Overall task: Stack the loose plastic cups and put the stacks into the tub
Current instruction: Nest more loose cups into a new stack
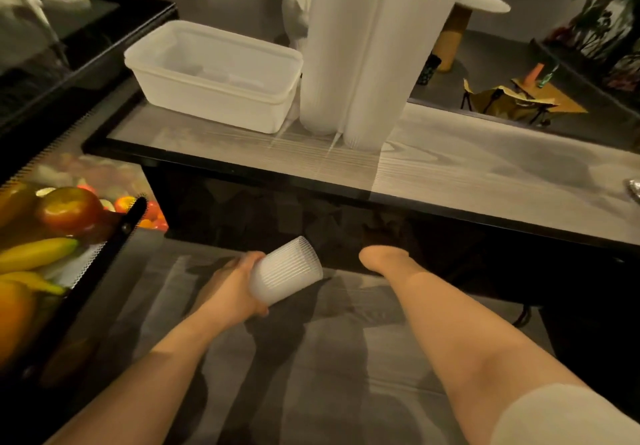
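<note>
My left hand (233,287) grips a ribbed translucent white cup (285,274), which lies tilted with its base pointing up and to the right, low in front of the table's black edge. My right hand (381,256) reaches into the dark space under the table; its fingers are hidden in the shadow. Up on the table stands the white rectangular tub (211,101), with what looks like a flat white piece lying in it. Right beside the tub rise two tall stacks of white cups (332,49), (388,63), running out of the top of the view.
The grey wood-grain table (485,174) has a black rim. A black wire basket (128,222) with an apple, bananas and other fruit sits at the left. Beyond the table a brown paper bag (512,103) and a stool (481,2) stand on the floor.
</note>
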A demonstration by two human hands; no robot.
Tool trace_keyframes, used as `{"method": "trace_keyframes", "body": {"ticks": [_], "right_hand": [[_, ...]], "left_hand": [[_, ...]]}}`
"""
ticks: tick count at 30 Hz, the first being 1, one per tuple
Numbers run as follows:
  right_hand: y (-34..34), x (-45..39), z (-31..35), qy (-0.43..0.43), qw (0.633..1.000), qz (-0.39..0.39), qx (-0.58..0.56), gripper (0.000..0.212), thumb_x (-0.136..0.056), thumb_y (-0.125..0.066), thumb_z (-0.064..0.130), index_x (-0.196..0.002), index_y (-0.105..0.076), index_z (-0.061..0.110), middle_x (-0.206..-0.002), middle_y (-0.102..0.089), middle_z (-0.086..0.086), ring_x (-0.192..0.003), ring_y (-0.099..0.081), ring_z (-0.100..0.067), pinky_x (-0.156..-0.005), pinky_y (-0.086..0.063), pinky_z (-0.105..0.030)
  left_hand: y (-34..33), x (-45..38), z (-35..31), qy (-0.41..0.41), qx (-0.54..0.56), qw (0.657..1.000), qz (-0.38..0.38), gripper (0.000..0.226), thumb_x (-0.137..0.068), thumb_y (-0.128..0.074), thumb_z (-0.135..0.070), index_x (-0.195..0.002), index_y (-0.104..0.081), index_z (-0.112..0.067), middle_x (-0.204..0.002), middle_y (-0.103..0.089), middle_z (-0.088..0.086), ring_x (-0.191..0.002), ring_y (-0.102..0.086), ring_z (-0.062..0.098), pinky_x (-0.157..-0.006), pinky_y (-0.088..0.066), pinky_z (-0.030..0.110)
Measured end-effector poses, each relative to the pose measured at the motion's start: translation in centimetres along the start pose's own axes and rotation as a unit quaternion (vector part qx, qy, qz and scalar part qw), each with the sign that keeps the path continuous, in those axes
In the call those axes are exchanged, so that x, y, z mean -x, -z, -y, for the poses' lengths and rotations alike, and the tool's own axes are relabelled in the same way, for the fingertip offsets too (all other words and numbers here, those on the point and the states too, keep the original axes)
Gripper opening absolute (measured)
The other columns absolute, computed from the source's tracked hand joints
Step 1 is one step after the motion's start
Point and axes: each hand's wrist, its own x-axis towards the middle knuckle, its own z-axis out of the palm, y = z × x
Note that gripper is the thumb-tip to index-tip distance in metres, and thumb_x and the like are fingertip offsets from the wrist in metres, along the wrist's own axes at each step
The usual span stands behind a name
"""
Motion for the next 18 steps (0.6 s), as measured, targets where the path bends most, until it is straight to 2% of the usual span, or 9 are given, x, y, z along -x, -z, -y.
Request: {"method": "trace_keyframes", "body": {"ticks": [3, 6, 8, 9, 10, 12, 15, 18], "right_hand": [[-0.4, -0.6, 0.6, -0.006, 0.997, -0.012, -0.072, 0.059, -0.101, -0.034, 0.039, -0.155, -0.020, 0.021, -0.159, -0.023, -0.010, -0.145, -0.022, -0.032, -0.118, -0.017, -0.044], [-1.3, -0.2, 0.4, 0.000, 0.995, -0.069, -0.072, 0.049, -0.099, -0.047, 0.027, -0.146, -0.039, 0.015, -0.148, -0.041, -0.010, -0.136, -0.038, -0.031, -0.113, -0.029, -0.039], [-1.8, 0.5, -0.5, 0.042, 0.992, -0.117, -0.011, 0.029, -0.097, -0.050, 0.024, -0.119, -0.063, 0.011, -0.119, -0.061, -0.010, -0.116, -0.056, -0.030, -0.096, -0.045, -0.037], [-2.0, 1.1, -0.9, 0.066, 0.989, -0.132, 0.010, 0.026, -0.098, -0.048, 0.025, -0.103, -0.068, 0.010, -0.099, -0.064, -0.008, -0.104, -0.062, -0.030, -0.087, -0.049, -0.035], [-2.1, 1.6, -1.4, 0.080, 0.985, -0.154, 0.019, 0.029, -0.099, -0.046, 0.026, -0.092, -0.068, 0.009, -0.084, -0.061, -0.006, -0.095, -0.064, -0.029, -0.080, -0.050, -0.033], [-2.2, 2.5, -2.2, 0.084, 0.975, -0.205, -0.009, 0.033, -0.099, -0.046, 0.028, -0.082, -0.066, 0.009, -0.073, -0.054, -0.002, -0.084, -0.064, -0.026, -0.072, -0.048, -0.032], [-2.4, 4.4, -3.3, 0.096, 0.946, -0.263, -0.162, 0.024, -0.098, -0.052, 0.026, -0.080, -0.061, 0.014, -0.074, -0.057, -0.001, -0.077, -0.059, -0.020, -0.064, -0.041, -0.028], [-2.2, 6.7, -3.9, 0.080, 0.877, -0.213, -0.422, 0.009, -0.093, -0.061, 0.015, -0.089, -0.067, 0.020, -0.085, -0.067, 0.006, -0.083, -0.064, -0.011, -0.071, -0.050, -0.023]], "left_hand": [[0.0, -0.1, 0.3, -0.003, -0.003, 1.000, -0.008, 0.102, -0.059, -0.092, -0.026, -0.145, -0.037, -0.028, -0.137, -0.053, 0.001, -0.122, -0.054, 0.024, -0.097, -0.049, 0.042], [-0.2, -0.1, 0.5, -0.004, 0.009, 1.000, -0.017, 0.101, -0.059, -0.092, -0.025, -0.145, -0.038, -0.028, -0.135, -0.054, 0.000, -0.120, -0.056, 0.023, -0.095, -0.050, 0.039], [-0.3, 0.0, 0.6, -0.007, 0.015, 1.000, -0.021, 0.100, -0.058, -0.092, -0.025, -0.144, -0.039, -0.029, -0.133, -0.055, 0.000, -0.117, -0.057, 0.023, -0.093, -0.051, 0.039], [-0.4, 0.0, 0.6, -0.008, 0.017, 1.000, -0.022, 0.100, -0.058, -0.092, -0.026, -0.143, -0.040, -0.030, -0.132, -0.056, -0.001, -0.116, -0.058, 0.023, -0.092, -0.052, 0.039], [-0.4, 0.1, 0.6, -0.008, 0.021, 1.000, -0.022, 0.099, -0.057, -0.091, -0.026, -0.142, -0.041, -0.032, -0.131, -0.056, -0.002, -0.115, -0.058, 0.022, -0.091, -0.053, 0.039], [-0.5, 0.3, 0.6, -0.006, 0.028, 0.999, -0.018, 0.097, -0.057, -0.091, -0.025, -0.140, -0.042, -0.035, -0.130, -0.056, -0.004, -0.114, -0.058, 0.021, -0.091, -0.053, 0.040], [-0.5, 0.9, 0.3, -0.003, 0.033, 0.999, -0.003, 0.097, -0.058, -0.090, -0.022, -0.141, -0.041, -0.036, -0.130, -0.056, -0.005, -0.114, -0.058, 0.021, -0.091, -0.053, 0.040], [-0.7, 1.6, 0.1, -0.019, 0.031, 0.999, -0.001, 0.095, -0.060, -0.089, -0.020, -0.141, -0.042, -0.032, -0.127, -0.057, -0.005, -0.113, -0.057, 0.018, -0.092, -0.052, 0.036]]}}
